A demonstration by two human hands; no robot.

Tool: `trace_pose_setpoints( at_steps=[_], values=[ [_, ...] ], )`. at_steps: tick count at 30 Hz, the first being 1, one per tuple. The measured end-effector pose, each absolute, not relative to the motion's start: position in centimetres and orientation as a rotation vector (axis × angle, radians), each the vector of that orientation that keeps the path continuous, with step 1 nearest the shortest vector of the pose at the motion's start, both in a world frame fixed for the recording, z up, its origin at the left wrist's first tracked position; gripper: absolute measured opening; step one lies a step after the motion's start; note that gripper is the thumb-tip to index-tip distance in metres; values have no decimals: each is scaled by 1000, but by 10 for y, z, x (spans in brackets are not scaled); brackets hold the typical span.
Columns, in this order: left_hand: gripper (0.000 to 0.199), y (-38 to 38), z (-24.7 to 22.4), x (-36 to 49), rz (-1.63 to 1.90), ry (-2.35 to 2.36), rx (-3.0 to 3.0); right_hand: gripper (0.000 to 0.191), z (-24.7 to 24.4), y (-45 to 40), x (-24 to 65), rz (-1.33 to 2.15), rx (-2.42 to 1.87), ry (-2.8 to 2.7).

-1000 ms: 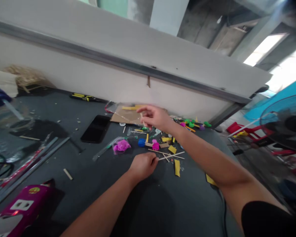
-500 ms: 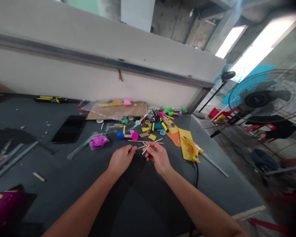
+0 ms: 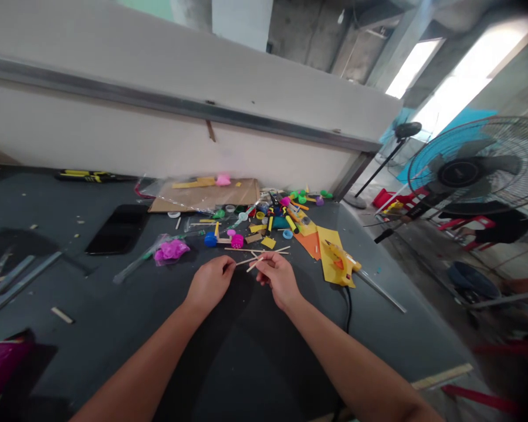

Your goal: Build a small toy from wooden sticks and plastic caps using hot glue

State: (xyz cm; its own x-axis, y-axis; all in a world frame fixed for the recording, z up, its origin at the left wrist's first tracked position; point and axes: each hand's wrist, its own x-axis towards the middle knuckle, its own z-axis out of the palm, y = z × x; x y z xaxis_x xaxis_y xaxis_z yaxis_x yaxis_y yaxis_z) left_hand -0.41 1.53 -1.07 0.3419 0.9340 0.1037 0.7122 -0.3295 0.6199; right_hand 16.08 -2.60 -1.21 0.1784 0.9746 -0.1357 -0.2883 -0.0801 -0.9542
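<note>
Left hand (image 3: 210,284) has thumb and fingers pinched on 1 thin wooden stick (image 3: 244,261), right hand (image 3: 278,278) pinches 1 shorter stick (image 3: 253,266), both near each other over the dark table (image 3: 242,351). Clear bag (image 3: 159,262) nearby's got purple stuff (image 3: 172,249) inside. Can't tell what's in the floor tub (image 3: 473,280).

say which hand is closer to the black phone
Left. The left hand is to the right of the black phone and nearer the person; the right hand is farther right, beyond the left hand.
</note>
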Motion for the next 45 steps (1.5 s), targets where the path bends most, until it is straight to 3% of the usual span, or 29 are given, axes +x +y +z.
trace_pose_setpoints(
  at_steps=[13,21,25,28,35,40,45],
  values=[
    [24,9,-8,-1,863,1427,2145,19,-12,-26,158,1244,-1205,-807],
    [25,5,-6,1,839,1488,2186,14,-11,-27,162,1128,-1392,-828],
    [25,-2,-5,7,764,1259,2274,17,-10,-29,161,1156,-1465,-918],
    [27,-4,-7,11,616,1187,2324,18,-6,-24,165,1080,-1555,-1161],
    [22,7,-15,5,616,1358,2137,14,7,7,188,316,-2133,-1997],
    [22,10,-20,3,752,1289,2161,8,24,15,188,349,-2121,-2319],
    [21,10,-23,2,773,1148,2336,12,35,11,177,357,-1845,-2557]
  ],
)
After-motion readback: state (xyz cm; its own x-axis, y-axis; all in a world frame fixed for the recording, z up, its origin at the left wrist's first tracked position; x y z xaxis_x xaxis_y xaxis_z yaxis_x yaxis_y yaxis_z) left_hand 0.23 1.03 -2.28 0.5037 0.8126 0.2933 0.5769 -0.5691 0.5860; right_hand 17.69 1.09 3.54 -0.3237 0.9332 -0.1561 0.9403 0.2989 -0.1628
